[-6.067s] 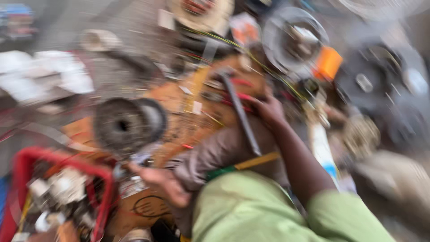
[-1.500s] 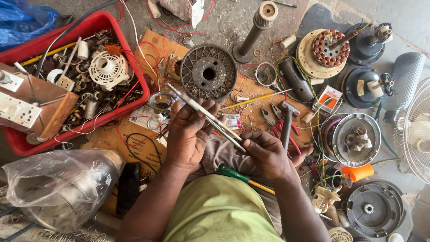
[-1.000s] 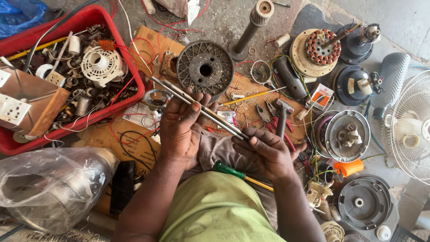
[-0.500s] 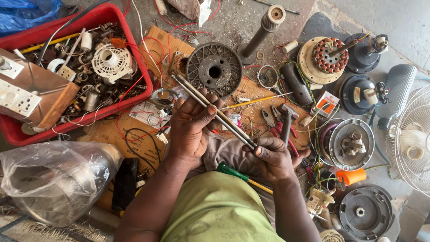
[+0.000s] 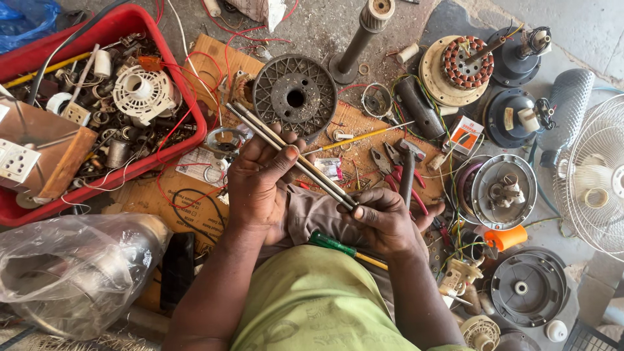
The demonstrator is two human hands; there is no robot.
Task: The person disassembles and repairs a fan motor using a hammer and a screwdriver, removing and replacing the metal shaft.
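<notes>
Hands, left and right, still grasping 2 metal rods; view closer than earlier.

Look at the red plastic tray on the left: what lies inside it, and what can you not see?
The red tray holds a white ribbed fan part, wires, small metal cylinders and, at its left end, a brown block with white sockets. The tray floor and whatever lies beneath this pile stay covered.

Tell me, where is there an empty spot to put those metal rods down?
Bare grey floor shows at the top, between the red tray and the grey post, crossed only by thin red wires. More bare floor lies top right, above the fan guard. Around both hands, left hand and right hand, the cardboard is crowded with tools and parts.
</notes>
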